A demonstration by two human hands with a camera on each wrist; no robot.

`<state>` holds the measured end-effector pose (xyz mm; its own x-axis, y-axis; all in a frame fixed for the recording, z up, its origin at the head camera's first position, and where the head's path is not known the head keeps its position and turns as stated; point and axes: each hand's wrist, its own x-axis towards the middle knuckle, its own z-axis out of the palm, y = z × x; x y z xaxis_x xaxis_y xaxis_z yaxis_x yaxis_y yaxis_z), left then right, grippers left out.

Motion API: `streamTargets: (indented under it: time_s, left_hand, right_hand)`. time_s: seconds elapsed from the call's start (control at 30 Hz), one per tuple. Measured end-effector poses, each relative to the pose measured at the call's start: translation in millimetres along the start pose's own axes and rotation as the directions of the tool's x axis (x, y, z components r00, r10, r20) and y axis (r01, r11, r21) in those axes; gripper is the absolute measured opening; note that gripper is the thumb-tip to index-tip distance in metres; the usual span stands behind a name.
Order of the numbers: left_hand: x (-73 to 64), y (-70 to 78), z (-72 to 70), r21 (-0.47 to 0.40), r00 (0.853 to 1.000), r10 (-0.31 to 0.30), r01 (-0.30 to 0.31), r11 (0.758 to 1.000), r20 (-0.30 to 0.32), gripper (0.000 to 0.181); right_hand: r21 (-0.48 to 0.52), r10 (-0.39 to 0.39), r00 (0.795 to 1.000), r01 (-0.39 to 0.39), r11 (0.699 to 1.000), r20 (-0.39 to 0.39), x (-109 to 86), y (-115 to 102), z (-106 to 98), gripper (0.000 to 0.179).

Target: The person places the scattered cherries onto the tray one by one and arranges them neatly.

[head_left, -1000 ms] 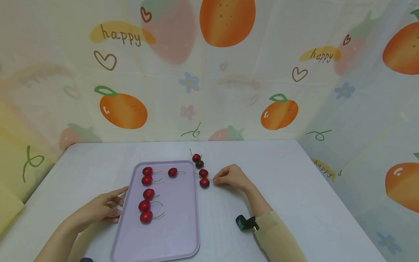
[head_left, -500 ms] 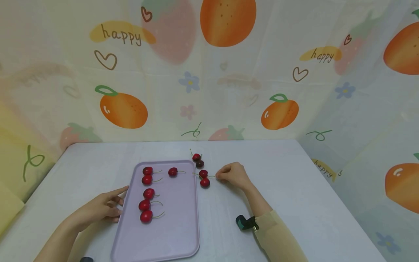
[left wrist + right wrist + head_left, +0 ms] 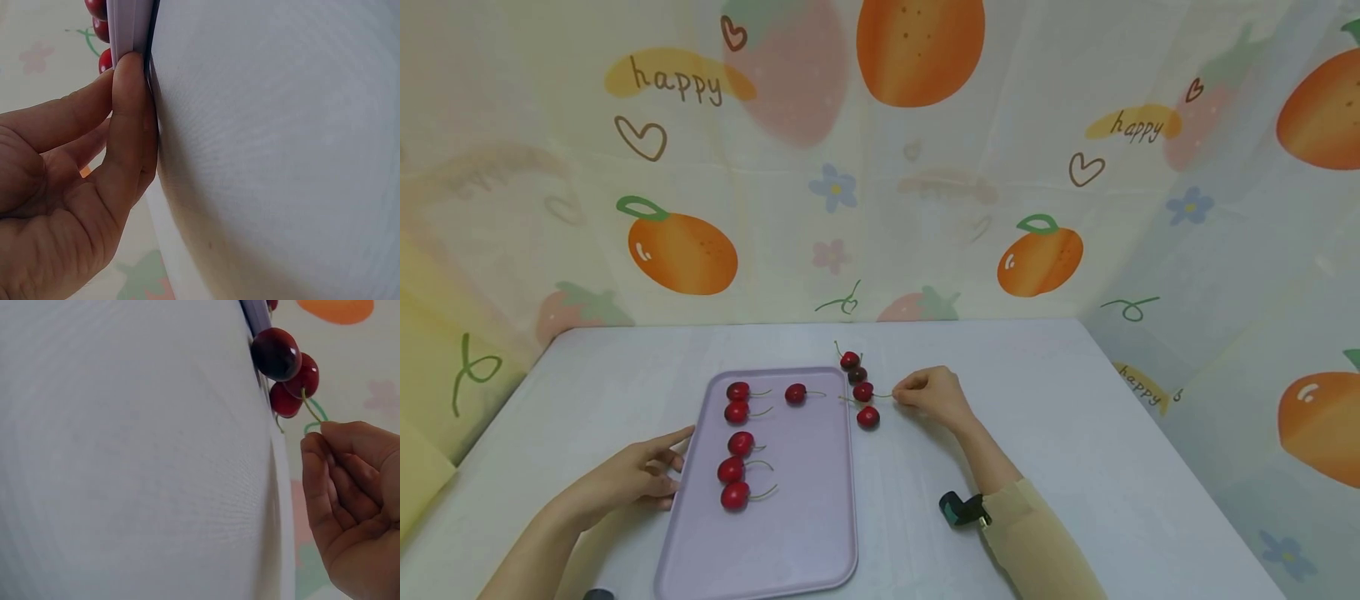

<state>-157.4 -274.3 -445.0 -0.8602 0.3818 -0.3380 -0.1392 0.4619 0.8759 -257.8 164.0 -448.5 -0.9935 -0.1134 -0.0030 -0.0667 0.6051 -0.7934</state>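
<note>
In the head view, my right hand [image 3: 934, 397] pinches the thin green stem of a red cherry [image 3: 863, 392] between thumb and fingertips. The same pinched stem shows in the right wrist view, with its cherry [image 3: 306, 376] between two others. My left hand [image 3: 625, 482] touches the left edge of a pale purple tray [image 3: 801, 537], its index finger stretched along the side. In the left wrist view the fingertips [image 3: 129, 65] lie against the tray's rim. On the tray, several cherries form a left-hand column, and a single cherry [image 3: 796, 394] lies to their right.
Just right of the tray, a cherry [image 3: 868, 417] lies nearer me than the pinched one. Beyond it are a dark cherry [image 3: 857, 376] and a red cherry [image 3: 849, 361]. A fruit-printed cloth [image 3: 880, 200] hangs behind the white table [image 3: 1000, 358].
My right hand has pulled back slightly and shifted away from me, holding the stem. The pinched cherry has moved apart from the nearer one, toward the dark cherry. My left hand stays put.
</note>
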Motion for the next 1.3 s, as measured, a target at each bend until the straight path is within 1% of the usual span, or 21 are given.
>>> streamTargets:
  time_s: [0.13, 0.33, 0.6, 0.8, 1.07, 1.3]
  left_hand:
    - [-0.2, 0.0, 0.0, 0.001, 1.000, 0.001, -0.001, 1.000, 0.001, 0.080]
    - [-0.1, -0.4, -0.2, 0.005, 1.000, 0.000, 0.000, 1.000, 0.000, 0.080]
    - [1.9, -1.5, -0.6, 0.006, 1.000, -0.011, 0.011, 1.000, -0.002, 0.079]
    - [1.8, -1.7, -0.9, 0.007, 1.000, -0.014, 0.014, 1.000, -0.002, 0.079]
    - [1.4, -2.4, -1.6, 0.007, 1.000, -0.009, 0.009, 1.000, -0.005, 0.079]
    - [1.6, -2.6, -1.6, 0.008, 1.000, -0.016, 0.016, 1.000, -0.006, 0.079]
  right_hand:
    - [0.005, -0.020, 1.000, 0.020, 1.000, 0.006, 2.0, -4, 1, 0.007]
    - [0.002, -0.038, 0.999, 0.038, 0.999, 0.038, 4.4, -13, 6, 0.007]
    - [-0.037, -0.086, 0.994, 0.089, 0.995, 0.064, 6.6, -23, 16, 0.008]
    - [-0.034, -0.140, 0.986, 0.143, 0.989, 0.091, 7.2, -33, 22, 0.009]
    - [-0.037, -0.170, 0.977, 0.176, 0.984, 0.131, 7.1, -47, 30, 0.007]
    - [-0.021, -0.194, 0.968, 0.200, 0.980, 0.161, 9.0, -55, 43, 0.006]
